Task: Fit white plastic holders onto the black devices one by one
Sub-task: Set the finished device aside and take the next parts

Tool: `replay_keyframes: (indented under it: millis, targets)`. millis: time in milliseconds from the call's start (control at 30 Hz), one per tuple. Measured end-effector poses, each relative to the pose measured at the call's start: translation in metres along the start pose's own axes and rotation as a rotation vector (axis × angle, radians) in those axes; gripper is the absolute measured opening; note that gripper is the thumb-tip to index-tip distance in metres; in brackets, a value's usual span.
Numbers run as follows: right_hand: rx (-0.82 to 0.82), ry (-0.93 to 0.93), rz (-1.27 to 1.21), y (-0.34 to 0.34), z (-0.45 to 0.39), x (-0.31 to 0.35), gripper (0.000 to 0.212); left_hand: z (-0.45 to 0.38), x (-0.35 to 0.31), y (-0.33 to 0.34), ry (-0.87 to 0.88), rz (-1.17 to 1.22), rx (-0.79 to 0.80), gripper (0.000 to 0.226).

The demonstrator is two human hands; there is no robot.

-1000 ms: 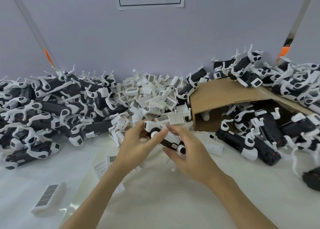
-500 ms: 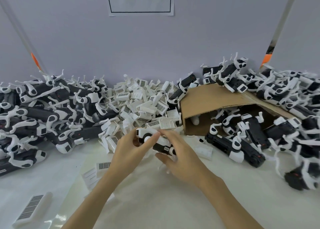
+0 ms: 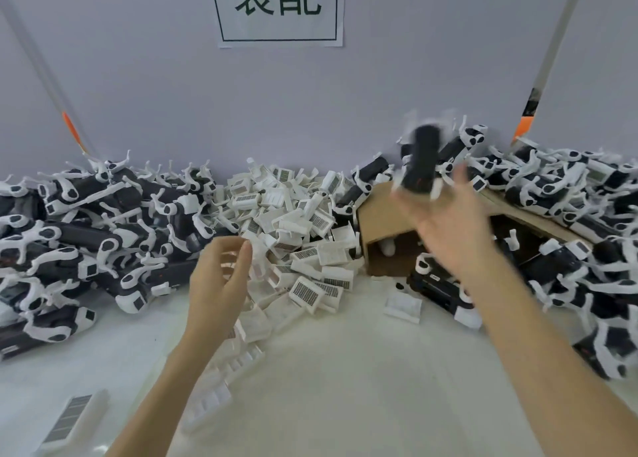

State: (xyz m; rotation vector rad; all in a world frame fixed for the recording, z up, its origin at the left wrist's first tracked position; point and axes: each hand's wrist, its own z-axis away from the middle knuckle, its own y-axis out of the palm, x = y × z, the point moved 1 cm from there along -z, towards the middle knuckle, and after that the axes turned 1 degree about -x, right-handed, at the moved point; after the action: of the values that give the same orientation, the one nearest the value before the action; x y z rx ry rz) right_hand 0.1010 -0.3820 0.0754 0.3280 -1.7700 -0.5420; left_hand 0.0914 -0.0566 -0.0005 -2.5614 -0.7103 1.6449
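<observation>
Right hand [image 3: 448, 225] spread, device [image 3: 419, 161] just off its fingertips, likely tossed toward the desk's right pile. Left hand [image 3: 221, 277] loosely curled, empty, over holders [image 3: 303, 235].

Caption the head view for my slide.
Right hand tosses a fitted black device toward the right pile; left hand reaches for white holders.

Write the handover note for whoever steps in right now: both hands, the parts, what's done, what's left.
Right hand: open, fingers spread, a blurred black device just above them, apparently tossed toward the right-hand heap.
Left hand: empty, fingers loosely curled, over the pile of loose white holders.
Done: fitted devices heaped far left and right.
Left: devices around the cardboard box; which still need holders is unclear.
</observation>
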Motion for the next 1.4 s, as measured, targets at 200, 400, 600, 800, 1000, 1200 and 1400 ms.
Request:
replay_keyframes:
  millis: [200, 400, 600, 800, 1000, 1200, 1400]
  targets:
    - [-0.154, 0.104, -0.129, -0.019, -0.004, -0.012, 0.044, -0.012, 0.032, -0.011, 0.085, -0.485, -0.026, 0.024]
    - [-0.100, 0.224, 0.139, -0.003, 0.034, -0.095, 0.027, -0.016, 0.047, -0.016, 0.050, -0.664, 0.150, 0.037]
    - [0.010, 0.259, 0.252, 0.007, 0.050, -0.120, 0.037, -0.022, 0.054, -0.034, 0.113, -0.808, -0.058, 0.042]
    - [0.033, 0.280, 0.282, 0.014, 0.056, -0.126, 0.033, -0.024, 0.081, -0.048, 0.021, -1.117, 0.028, 0.069]
    - [0.056, 0.280, 0.304, 0.017, 0.062, -0.127, 0.035, -0.037, 0.084, -0.058, -0.017, -1.173, 0.034, 0.051]
    - [0.062, 0.277, 0.320, 0.019, 0.065, -0.127, 0.034, -0.028, 0.083, -0.065, 0.202, -0.986, -0.077, 0.054]
    - [0.070, 0.278, 0.327, 0.017, 0.065, -0.126, 0.035, -0.028, 0.050, -0.047, 0.492, -0.759, -0.130, 0.065]
